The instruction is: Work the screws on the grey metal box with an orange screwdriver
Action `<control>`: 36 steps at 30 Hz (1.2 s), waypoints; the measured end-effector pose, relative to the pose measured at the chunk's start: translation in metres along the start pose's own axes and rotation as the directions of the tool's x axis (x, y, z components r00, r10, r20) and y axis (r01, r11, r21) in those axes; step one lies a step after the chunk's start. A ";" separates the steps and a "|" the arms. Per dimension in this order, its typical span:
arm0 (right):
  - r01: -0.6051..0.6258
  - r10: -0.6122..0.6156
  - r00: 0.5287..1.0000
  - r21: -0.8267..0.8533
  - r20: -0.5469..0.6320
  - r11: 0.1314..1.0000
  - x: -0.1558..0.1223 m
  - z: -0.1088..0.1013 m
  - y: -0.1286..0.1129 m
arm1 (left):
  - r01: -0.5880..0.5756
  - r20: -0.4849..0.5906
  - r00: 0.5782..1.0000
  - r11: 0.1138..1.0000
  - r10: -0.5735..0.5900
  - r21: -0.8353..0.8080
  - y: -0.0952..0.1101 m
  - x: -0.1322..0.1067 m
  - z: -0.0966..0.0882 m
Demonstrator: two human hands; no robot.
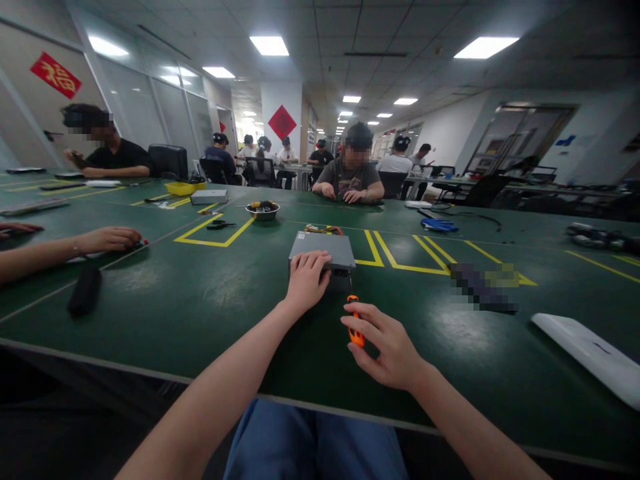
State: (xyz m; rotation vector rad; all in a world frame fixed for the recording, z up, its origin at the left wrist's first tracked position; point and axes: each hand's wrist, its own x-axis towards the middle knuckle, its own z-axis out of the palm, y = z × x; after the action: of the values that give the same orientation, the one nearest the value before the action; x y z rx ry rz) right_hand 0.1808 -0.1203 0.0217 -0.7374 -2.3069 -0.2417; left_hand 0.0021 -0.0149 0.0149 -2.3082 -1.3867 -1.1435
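A grey metal power supply unit [333, 247] lies on the green table in front of me, with coloured cables at its far side and a dark socket on its near face. My left hand [307, 280] holds its near left part, fingers lying over the top and thumb down by the near face. In my right hand [383, 340] is an orange and black screwdriver [356, 330], pinched by the handle between fingers and thumb. Its thin shaft points up to the unit's near right corner; whether the tip touches a screw is too small to tell.
A metal bowl [263, 212] with yellow-handled tools stands beyond, left of the unit. Pliers [220, 225] lie nearby. Blue gloves [439, 225] and a white case [590, 350] are on the right. A co-worker's hand [113, 239] rests at left; another person [353, 173] sits opposite.
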 end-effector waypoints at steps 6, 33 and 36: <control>0.010 -0.015 0.997 -0.060 -0.081 0.998 -0.003 0.003 0.001 | -0.004 -0.004 1.000 1.000 0.004 -0.013 0.001 0.000 -0.001; -0.029 0.025 0.994 -0.040 -0.104 0.999 -0.006 0.005 0.002 | -0.022 -0.012 1.000 1.000 0.021 -0.009 -0.003 0.000 -0.001; -0.014 0.008 0.998 -0.088 -0.067 0.996 -0.007 0.004 0.002 | -0.020 -0.010 1.000 1.000 0.019 -0.005 -0.003 0.000 0.000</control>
State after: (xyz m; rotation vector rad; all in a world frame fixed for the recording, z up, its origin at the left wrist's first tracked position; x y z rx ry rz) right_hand 0.1837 -0.1206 0.0139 -0.7747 -2.2401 -0.3605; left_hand -0.0003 -0.0133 0.0143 -2.3111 -1.3561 -1.1535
